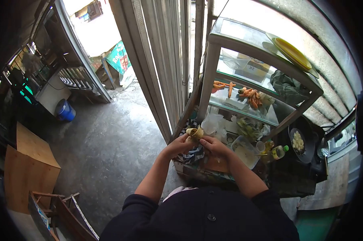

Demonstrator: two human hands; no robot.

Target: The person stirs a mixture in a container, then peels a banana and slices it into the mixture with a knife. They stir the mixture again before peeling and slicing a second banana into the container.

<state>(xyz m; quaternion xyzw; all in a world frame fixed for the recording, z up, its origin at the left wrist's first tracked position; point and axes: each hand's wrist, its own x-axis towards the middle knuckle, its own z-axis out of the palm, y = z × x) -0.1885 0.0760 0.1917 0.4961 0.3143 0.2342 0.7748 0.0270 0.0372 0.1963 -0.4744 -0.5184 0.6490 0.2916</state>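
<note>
Jointly, the person's left hand (180,146) and right hand (215,147) pinch a curled yellowish piece (194,133) between them; carrots (253,99) lie at two o'clock from it, a bottle (278,152) near three.

head-worn camera | faces forward, steeply down | shirt (181,219) nearest, left hand (178,147), right hand (215,147) close beyond
</note>
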